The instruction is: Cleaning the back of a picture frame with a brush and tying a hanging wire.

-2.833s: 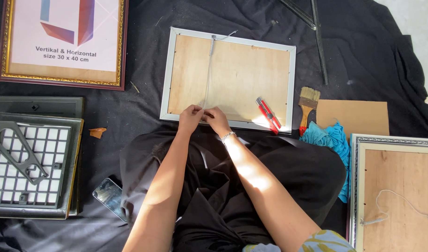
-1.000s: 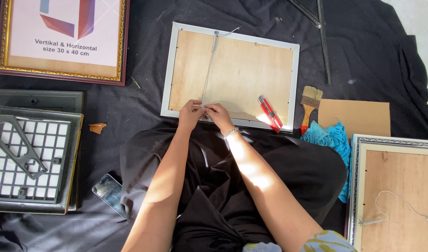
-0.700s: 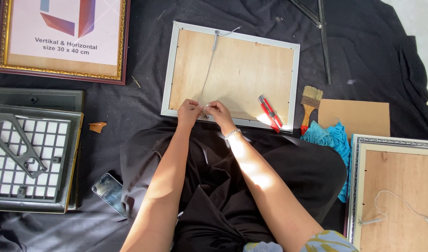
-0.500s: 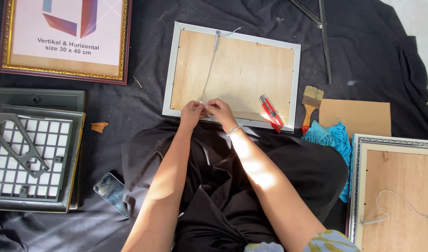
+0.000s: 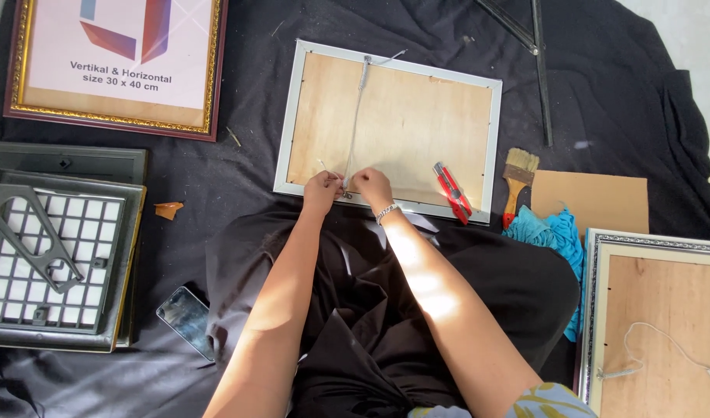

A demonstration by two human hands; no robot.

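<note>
Head view, left hand (image 5: 322, 190) and right hand (image 5: 370, 186) side by side, fingers pinched together on white cord (image 5: 355, 116) at near edge of face-down silver frame (image 5: 494, 147) on black cloth (image 5: 246, 166), red cutter (image 5: 450, 191) just right.

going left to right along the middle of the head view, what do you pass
grey grid frame → orange scrap → left hand → right hand → red cutter → paintbrush → cardboard sheet

Left hand (image 5: 322, 190), right hand (image 5: 370, 186) pinched together
</note>
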